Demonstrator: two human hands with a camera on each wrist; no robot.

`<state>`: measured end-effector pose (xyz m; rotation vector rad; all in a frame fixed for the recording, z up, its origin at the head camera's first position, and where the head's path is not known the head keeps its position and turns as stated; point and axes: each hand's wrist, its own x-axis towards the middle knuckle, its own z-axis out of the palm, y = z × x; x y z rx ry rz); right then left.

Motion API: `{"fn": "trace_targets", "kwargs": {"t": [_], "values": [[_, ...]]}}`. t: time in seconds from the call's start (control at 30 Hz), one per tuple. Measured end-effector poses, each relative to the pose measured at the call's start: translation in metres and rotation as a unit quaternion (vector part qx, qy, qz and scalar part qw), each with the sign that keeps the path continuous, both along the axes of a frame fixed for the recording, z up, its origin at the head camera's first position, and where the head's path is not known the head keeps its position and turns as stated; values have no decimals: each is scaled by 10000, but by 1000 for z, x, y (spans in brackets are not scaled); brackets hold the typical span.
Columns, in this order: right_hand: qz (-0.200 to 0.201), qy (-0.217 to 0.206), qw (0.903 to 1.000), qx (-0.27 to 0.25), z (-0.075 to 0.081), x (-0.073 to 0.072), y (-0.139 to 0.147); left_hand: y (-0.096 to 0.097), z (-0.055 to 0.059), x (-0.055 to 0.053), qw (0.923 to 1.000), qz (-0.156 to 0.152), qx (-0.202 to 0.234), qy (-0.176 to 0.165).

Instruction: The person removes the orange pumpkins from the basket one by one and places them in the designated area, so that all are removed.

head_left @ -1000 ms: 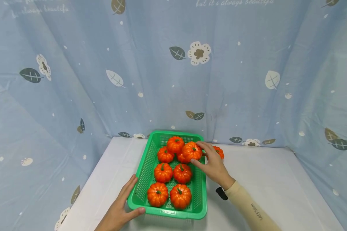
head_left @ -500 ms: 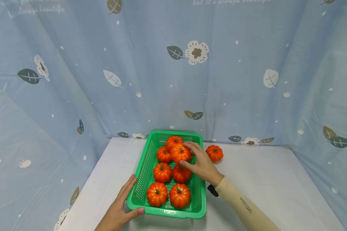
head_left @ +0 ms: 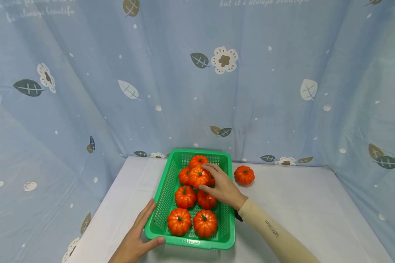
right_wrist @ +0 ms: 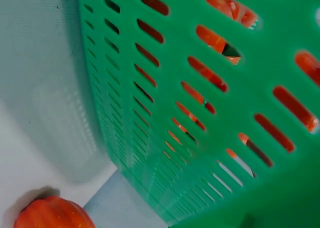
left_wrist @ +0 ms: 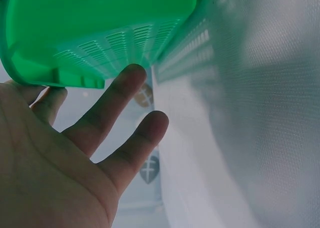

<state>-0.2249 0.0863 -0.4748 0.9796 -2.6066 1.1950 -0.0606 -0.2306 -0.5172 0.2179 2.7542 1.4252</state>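
A green plastic basket [head_left: 153, 219] with slotted walls holds several small orange pumpkins, among them two near the front, one of them a pumpkin [head_left: 205, 223] at the right. My right hand [head_left: 226, 188] reaches over the basket's right rim and grips a pumpkin [head_left: 199, 177] between thumb and fingers, above the others. Part of another pumpkin [head_left: 206, 199] is hidden under that hand. At the front left corner, my left hand [head_left: 135, 237] rests against the basket with fingers spread and extended. In the left wrist view, fingertips of the left hand [left_wrist: 75, 143] lie by the basket wall [left_wrist: 100, 23].
One more pumpkin [head_left: 244, 175] sits on the white tabletop [head_left: 299, 204], right of the basket. A blue curtain [head_left: 171, 91] with leaf and flower prints hangs behind the table. In the right wrist view, the basket's slotted side wall [right_wrist: 125, 108] fills most of the frame.
My right hand has carried its pumpkin leftward, from near the right rim to over the basket's middle. That uncovers the pumpkin on the table. The left hand stays put.
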Motion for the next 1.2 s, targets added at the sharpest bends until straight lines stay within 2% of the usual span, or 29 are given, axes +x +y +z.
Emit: {"fn": "trace_targets", "kwargs": {"t": [0.27,0.47,0.67,0.9,1.2], "values": [[1,-75,9999,66,-5,-1,-6,1,-1,-1,9999,71,46,-131],[-91,-43,9996,260,-9,-1,-9,1,-1,0,10000,20,27,-87],[-66,-231,9980,588,-10,-1,-11,1,0,0,10000,-2,7,-74],[-63,-212,9968,771,-11,0,-11,0,0,-1,9999,37,-20,-154],[-72,-170,9974,700,-12,0,-11,0,-2,-2,9998,-9,-165,57]]}}
